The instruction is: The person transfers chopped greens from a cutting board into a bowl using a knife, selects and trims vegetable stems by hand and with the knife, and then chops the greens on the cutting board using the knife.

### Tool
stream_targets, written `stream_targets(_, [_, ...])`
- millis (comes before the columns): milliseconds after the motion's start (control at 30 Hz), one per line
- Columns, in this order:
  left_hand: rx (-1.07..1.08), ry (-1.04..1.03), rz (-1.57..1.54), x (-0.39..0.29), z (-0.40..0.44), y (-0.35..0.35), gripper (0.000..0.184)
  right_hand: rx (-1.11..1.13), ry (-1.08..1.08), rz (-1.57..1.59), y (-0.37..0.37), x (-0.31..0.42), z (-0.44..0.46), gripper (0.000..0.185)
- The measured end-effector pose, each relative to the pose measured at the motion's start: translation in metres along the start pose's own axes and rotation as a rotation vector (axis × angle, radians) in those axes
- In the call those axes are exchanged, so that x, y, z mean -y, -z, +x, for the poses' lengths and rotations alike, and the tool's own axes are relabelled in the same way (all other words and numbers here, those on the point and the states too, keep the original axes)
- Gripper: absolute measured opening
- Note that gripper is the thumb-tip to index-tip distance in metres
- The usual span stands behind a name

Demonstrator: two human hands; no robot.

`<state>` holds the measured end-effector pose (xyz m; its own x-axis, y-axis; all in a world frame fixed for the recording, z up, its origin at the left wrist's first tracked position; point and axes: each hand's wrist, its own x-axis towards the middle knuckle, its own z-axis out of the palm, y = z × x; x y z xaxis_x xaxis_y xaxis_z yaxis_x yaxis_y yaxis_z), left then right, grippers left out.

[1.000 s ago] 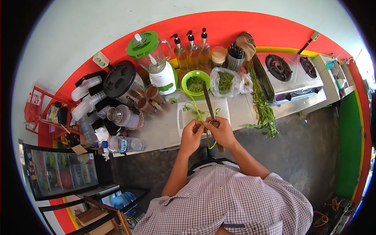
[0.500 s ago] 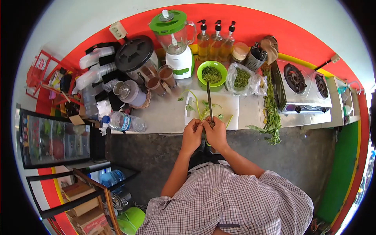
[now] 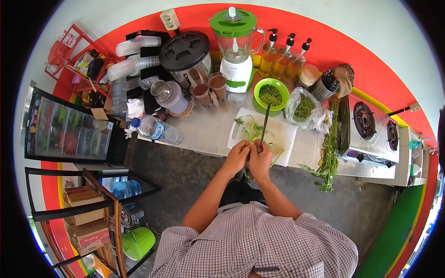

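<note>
My left hand is closed on a leafy green stem, its fingertips pressed together at the near edge of a white cutting board. Close against it, my right hand grips a knife, the dark blade pointing away toward the bowl. The fingers of both hands meet at the stem, and the knife's handle is mostly hidden. Loose leaves and pieces of stem lie on the board. Beyond the blade tip stands a lime-green bowl holding small chopped greens.
A plastic bag of greens sits right of the bowl. Long leafy stalks hang over the counter's front edge beside the gas stove. At the back is a blender; a water bottle lies at the left edge.
The head view has shifted, so the counter things appear farther right and tilted. Both hands stay together at the stem, and the knife blade now leans more to the right.
</note>
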<state>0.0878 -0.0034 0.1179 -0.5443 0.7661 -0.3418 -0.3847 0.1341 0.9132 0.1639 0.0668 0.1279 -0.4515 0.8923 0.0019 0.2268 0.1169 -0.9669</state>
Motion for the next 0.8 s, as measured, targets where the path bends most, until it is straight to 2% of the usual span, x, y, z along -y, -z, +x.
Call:
stream_targets(433, [-0.093, -0.011, 0.108, 0.011, 0.021, -0.01, 0.02, -0.042, -0.114, -0.014, -0.004, -0.009, 0.022, 0.015])
stream_targets(500, [-0.138, 0.05, 0.06, 0.01, 0.023, -0.011, 0.023, -0.035, -0.113, -0.04, -0.008, -0.014, 0.026, 0.015])
stream_targets(800, [-0.228, 0.075, 0.058, 0.041, 0.046, -0.003, 0.025, -0.028, -0.202, -0.062, -0.019, -0.032, 0.04, 0.016])
